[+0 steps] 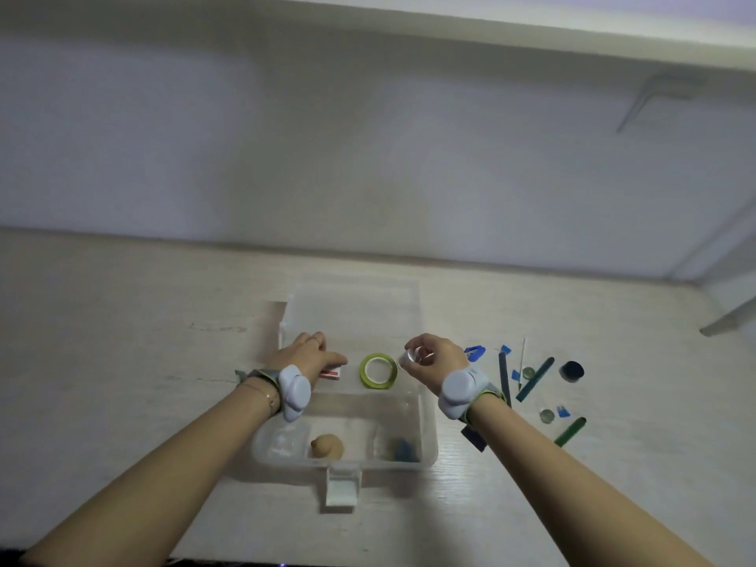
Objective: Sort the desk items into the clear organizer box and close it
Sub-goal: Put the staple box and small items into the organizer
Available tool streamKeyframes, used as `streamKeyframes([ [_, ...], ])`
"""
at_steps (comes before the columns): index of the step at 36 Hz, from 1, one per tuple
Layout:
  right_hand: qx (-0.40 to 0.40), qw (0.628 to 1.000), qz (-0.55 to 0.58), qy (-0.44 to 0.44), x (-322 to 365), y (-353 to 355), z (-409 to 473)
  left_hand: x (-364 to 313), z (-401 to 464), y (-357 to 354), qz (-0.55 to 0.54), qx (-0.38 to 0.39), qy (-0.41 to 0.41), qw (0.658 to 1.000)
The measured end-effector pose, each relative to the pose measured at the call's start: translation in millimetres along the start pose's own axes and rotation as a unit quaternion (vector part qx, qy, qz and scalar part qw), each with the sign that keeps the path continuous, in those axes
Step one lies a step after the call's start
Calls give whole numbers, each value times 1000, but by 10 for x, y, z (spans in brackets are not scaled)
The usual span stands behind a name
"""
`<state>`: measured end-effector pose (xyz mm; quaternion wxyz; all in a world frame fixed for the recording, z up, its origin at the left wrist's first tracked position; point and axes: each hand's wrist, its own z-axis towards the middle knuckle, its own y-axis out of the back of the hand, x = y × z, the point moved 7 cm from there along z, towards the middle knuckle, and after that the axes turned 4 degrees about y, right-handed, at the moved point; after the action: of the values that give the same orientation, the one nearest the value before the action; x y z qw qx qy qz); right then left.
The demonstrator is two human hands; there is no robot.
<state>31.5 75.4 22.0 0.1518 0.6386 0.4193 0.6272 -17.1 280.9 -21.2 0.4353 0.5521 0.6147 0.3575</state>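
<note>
The clear organizer box [427, 427] stands open at the middle of the desk, its lid [352, 304] folded back. Inside lie a green tape roll [378, 371], a small red and white box [330, 373], a tan rounded item [327, 446] and a dark blue item [405, 450]. My left hand [304, 354] rests flat over the box's left rear part, fingers spread, touching the red and white box. My right hand [433, 358] hovers over the box's right rear corner, pinching a small clear round item [409, 357] beside the tape roll.
To the right of the box lie loose items: blue clips [474, 353], a dark pen [504, 378], a teal pen [535, 379], a green marker [570, 431], a black round cap [571, 371] and small coins [547, 415]. A wall rises behind the desk.
</note>
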Motion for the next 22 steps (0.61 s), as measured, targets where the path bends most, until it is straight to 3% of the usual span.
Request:
streamKeyframes([
  [22,13,1000,7,3,47,48,-127,51,-83,94,-63,0,24,998],
])
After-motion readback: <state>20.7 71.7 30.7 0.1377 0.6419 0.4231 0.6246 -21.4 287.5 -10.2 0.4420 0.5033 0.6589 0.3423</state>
